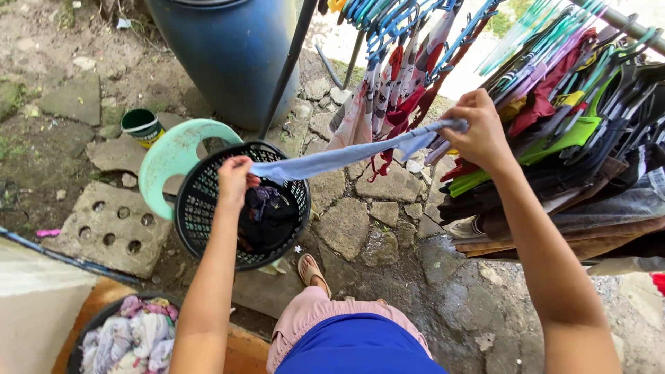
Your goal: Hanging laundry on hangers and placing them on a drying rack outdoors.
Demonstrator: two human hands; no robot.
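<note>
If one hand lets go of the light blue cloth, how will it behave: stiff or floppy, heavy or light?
Probably floppy: the light blue cloth sags between the left hand and right hand. Likely light, since pinched fingers suffice. Its freed end would probably drop toward the black laundry basket.

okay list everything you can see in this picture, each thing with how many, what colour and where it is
Twisted cloth: one, light blue, stretched between both hands.
Laundry basket: one, black, on the stones, dark clothes inside.
Stool: one, mint green, behind the basket.
Barrel: one, blue, top centre.
Can: one, green, left of the stool.
Concrete block: one, grey with holes, left.
Tub of laundry: one, dark, pale clothes inside, bottom left.
Hangers: many, mixed colours, on the rack at right.
Hung clothes: several, red and white, top centre.
Left hand: grip closed on the cloth.
Right hand: grip closed on the cloth.
</note>
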